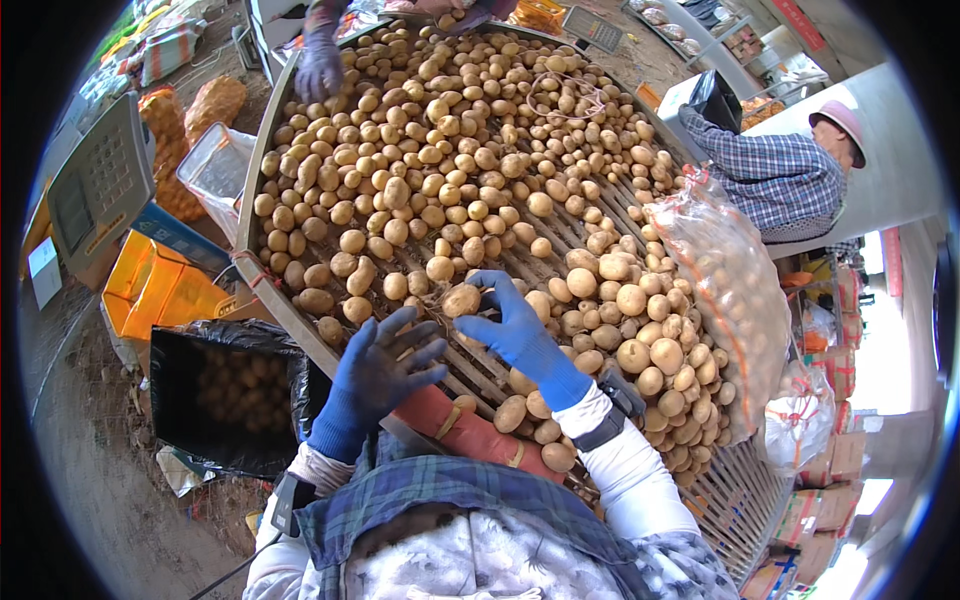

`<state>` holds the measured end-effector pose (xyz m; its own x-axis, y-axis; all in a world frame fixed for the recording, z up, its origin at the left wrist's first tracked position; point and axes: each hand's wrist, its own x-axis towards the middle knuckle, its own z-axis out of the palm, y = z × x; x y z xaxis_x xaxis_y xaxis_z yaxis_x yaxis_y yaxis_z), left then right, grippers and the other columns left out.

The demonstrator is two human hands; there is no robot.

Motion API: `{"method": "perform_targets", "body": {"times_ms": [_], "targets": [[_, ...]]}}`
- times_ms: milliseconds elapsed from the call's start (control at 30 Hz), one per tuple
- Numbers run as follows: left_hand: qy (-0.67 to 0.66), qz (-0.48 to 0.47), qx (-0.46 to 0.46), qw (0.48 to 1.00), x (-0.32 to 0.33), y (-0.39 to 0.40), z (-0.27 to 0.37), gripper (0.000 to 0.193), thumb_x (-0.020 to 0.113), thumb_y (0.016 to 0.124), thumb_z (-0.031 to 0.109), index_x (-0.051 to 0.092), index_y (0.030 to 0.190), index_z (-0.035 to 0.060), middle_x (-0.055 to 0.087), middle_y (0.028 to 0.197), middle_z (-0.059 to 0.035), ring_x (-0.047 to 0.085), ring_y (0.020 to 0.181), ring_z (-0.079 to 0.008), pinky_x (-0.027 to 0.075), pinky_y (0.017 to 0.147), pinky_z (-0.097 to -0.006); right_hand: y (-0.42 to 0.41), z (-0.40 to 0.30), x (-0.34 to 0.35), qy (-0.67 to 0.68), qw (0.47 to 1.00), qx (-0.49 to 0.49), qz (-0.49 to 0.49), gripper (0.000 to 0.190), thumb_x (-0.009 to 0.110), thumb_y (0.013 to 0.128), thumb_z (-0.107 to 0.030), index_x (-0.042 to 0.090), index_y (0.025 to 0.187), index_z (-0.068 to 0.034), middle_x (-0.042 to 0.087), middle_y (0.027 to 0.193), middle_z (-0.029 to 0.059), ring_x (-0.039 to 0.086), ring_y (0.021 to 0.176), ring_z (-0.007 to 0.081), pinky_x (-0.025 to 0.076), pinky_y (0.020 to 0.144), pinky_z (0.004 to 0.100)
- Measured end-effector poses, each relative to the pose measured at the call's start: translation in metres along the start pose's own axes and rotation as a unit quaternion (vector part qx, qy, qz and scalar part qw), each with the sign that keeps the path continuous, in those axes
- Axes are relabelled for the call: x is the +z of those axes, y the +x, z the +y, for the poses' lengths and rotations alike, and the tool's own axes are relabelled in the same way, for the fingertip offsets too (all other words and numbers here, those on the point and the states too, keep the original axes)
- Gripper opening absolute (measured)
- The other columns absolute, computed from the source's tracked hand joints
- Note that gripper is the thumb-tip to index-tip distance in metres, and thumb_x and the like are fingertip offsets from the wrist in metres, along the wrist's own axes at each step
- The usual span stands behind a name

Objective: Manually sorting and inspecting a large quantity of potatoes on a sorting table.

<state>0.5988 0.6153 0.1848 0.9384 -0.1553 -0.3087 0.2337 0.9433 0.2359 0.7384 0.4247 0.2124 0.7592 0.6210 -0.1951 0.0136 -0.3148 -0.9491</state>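
Observation:
My right hand [517, 330], in a blue work glove, curls thumb and fingers around the edge of a brownish potato [460, 300], above the slatted sorting table [487, 373]. My left hand [386, 367], gloved in blue with a darkened palm, is to the left with its fingers apart and holds nothing. Many loose potatoes [420, 142] spread over the far part of the table. Closer to my right forearm lies a heap of larger-looking potatoes [634, 356]. Between my forearms, red padding [480, 435] covers part of the table's near edge.
A black-lined bin [225, 450] holding potatoes stands at left, beside an orange crate [161, 289] and a scale display [97, 187]. A filled clear bag [720, 292] lies along the right side. A co-worker's gloved hand [319, 67] reaches in opposite; another person [780, 176] is at right.

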Motion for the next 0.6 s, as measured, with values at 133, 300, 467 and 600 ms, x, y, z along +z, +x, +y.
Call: {"method": "perform_targets", "body": {"times_ms": [133,300,467,600], "targets": [[-0.037,-0.056,-0.045,0.997,0.017,0.019,-0.015,0.064,0.054,0.098,0.053,0.039,0.148,0.0164,0.053,0.138,-0.0151,0.055,0.124,-0.0342,0.045,0.103,-0.0547,-0.021,-0.041,0.011,-0.090,0.994,-0.029,-0.055,0.052,0.076,0.086,-0.024,0.054,0.131,-0.011,0.064,0.105,0.0093,0.063,0.098,0.0177,0.053,0.085,0.0301],[-0.065,0.026,-0.037,0.997,-0.008,0.029,-0.029,0.047,0.047,0.102,0.050,0.051,0.135,0.0159,0.065,0.102,-0.0098,0.063,0.095,-0.0282,0.053,0.080,-0.0440,-0.006,-0.017,-0.057,-0.399,0.908,-0.085,0.093,0.037,0.071,0.088,-0.031,0.061,0.119,-0.014,0.066,0.106,0.0122,0.067,0.093,0.0271,0.055,0.078,0.0393],[-0.125,-0.064,-0.072,0.987,-0.035,0.040,-0.021,0.038,0.042,0.105,0.046,0.058,0.117,0.0134,0.055,0.072,-0.0030,0.050,0.056,-0.0175,0.043,0.049,-0.0307,0.013,0.021,-0.124,-0.715,0.697,0.023,0.055,0.029,0.066,0.089,-0.023,0.059,0.118,-0.018,0.059,0.121,0.0098,0.062,0.108,0.0297,0.054,0.083,0.0435],[-0.086,-0.054,-0.044,0.994,-0.011,0.035,-0.020,0.038,0.041,0.106,0.039,0.049,0.136,0.0170,0.065,0.101,-0.0149,0.057,0.054,-0.0201,0.044,0.039,-0.0292,0.021,0.038,-0.138,-0.652,0.756,0.045,0.037,0.034,0.069,0.087,-0.021,0.058,0.118,-0.015,0.052,0.131,0.0137,0.060,0.114,0.0329,0.052,0.092,0.0446]]}}
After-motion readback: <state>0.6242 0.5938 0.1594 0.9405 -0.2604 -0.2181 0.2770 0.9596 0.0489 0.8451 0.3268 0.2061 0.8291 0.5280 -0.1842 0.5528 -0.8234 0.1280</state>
